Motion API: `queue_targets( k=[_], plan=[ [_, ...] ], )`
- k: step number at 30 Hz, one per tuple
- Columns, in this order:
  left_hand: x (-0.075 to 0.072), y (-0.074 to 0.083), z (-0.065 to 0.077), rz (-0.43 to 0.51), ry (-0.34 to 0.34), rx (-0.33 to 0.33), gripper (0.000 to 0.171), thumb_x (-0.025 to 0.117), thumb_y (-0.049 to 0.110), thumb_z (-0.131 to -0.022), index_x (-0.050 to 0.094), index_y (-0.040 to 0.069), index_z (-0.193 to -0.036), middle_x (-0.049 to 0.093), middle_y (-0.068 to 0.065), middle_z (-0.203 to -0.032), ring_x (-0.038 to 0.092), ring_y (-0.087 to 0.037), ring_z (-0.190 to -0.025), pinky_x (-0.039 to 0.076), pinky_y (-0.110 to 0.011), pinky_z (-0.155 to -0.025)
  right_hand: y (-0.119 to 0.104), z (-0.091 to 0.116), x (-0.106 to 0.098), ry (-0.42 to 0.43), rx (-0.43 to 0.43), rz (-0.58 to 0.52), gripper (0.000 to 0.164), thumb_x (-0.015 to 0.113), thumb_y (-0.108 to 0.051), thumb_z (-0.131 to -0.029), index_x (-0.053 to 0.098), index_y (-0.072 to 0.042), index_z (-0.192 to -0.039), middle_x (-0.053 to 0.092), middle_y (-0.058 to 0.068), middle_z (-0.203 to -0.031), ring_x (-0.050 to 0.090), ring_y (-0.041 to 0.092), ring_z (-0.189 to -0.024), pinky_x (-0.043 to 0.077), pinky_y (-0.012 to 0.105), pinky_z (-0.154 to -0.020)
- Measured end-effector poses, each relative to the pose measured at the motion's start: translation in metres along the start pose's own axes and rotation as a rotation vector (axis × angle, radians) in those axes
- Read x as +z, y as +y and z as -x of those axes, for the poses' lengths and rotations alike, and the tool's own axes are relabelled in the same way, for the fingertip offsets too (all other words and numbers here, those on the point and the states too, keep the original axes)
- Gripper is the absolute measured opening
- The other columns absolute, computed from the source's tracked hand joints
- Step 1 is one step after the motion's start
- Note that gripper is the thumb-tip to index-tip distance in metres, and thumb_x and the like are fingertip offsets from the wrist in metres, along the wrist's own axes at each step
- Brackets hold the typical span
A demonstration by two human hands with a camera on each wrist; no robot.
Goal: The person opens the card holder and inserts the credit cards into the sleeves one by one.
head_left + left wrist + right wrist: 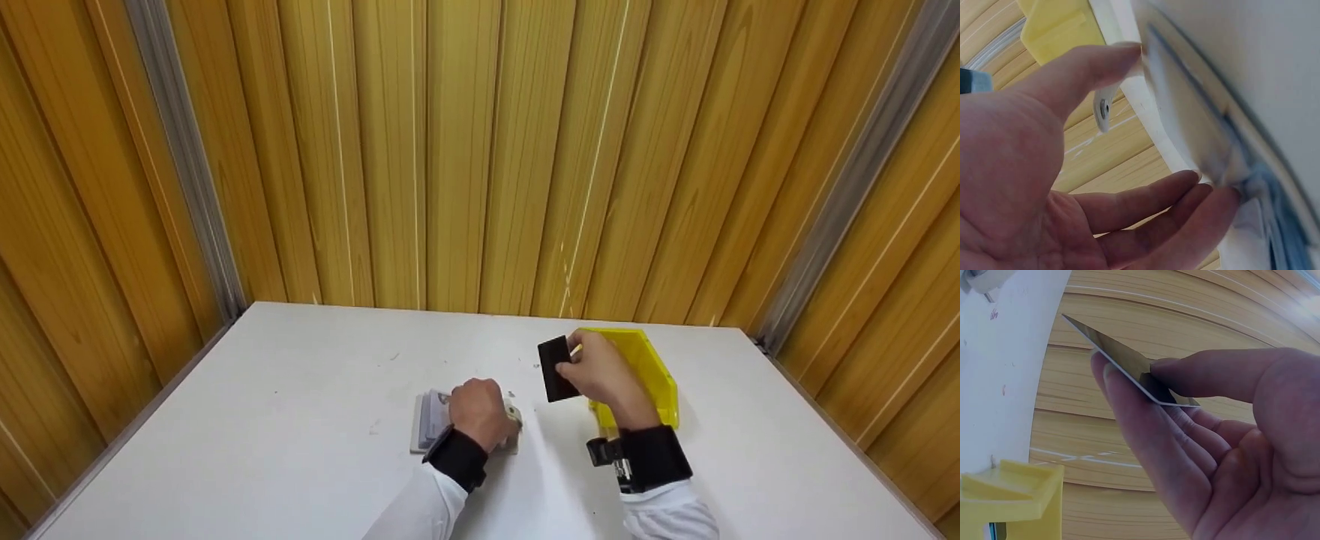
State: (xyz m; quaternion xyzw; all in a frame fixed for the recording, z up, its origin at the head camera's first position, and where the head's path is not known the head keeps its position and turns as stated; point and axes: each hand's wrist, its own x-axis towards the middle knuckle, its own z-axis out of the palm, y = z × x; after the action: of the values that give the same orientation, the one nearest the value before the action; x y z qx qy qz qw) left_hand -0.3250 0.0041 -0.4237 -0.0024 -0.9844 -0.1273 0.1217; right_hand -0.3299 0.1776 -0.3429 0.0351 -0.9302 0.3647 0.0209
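A thin dark card (559, 369) is pinched between the thumb and fingers of my right hand (600, 370), raised beside the yellow bin. In the right wrist view the card (1117, 354) has a glossy face and a pale edge. My left hand (478, 412) grips a pale card holder (417, 429) lying unfolded on the table and covers much of it. The left wrist view has the thumb at one edge of the holder's leaf (1185, 107) and the fingertips at another. A strap (1103, 109) with a metal snap sticks out near the thumb.
A yellow bin (651, 367) stands on the white table (300, 405), partly behind my right forearm. Something dark and blue (996, 530) shows inside it. Wood-patterned panels (465, 150) enclose the table at the back and sides.
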Motion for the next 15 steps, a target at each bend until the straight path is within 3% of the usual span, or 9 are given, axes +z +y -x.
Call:
queue_targets(
  k=[15],
  plan=[
    [-0.012,0.001,0.002,0.010,-0.071,-0.020,0.048,0.091,0.046,-0.065,0.072,0.007,-0.085,0.074,-0.008,-0.082,0.070,-0.026,-0.080,0.055,-0.039,-0.077,-0.001,-0.004,0.015,-0.102,0.028,-0.001,0.029,0.069,-0.009,-0.089,0.060,0.001,-0.115,0.072,0.018,-0.101,0.067,0.019,-0.078,0.054,0.029,-0.068]
  ],
)
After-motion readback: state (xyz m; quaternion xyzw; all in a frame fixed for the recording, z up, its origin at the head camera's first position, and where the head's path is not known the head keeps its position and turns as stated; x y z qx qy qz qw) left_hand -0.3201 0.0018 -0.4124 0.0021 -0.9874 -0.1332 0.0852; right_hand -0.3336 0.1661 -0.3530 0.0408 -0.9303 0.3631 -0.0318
